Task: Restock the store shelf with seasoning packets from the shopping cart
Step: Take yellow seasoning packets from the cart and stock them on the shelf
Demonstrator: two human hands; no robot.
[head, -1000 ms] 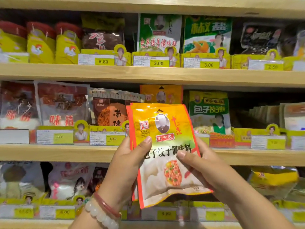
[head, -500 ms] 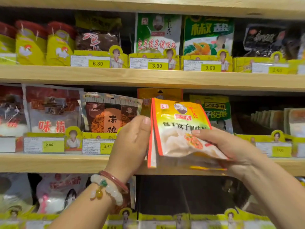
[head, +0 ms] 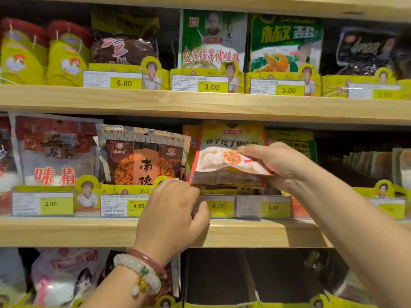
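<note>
A yellow and red seasoning packet (head: pixel 222 161) with a dumpling picture is tilted into the slot above the 4.00 price tag (head: pixel 219 206) on the middle shelf (head: pixel 89 232). My right hand (head: pixel 273 162) grips its lower right part, fingers over the front. More packets of the same kind (head: pixel 233 130) stand behind it. My left hand (head: pixel 171 216), with bracelets on the wrist, is at the shelf's front by the yellow label strip, fingers curled and thumb near the 4.00 tag. Whether it holds the strip is hidden.
A brown packet (head: pixel 144 161) stands left of the slot and a green-yellow packet (head: pixel 293 141) right of it. The top shelf (head: pixel 200 103) holds green, dark and yellow packets. Below, a dark gap (head: pixel 244 276) opens under the middle shelf. No shopping cart shows.
Both hands carried the packet up and forward from in front of the shelf into the slot. My left hand let go of it and dropped to the label strip.
</note>
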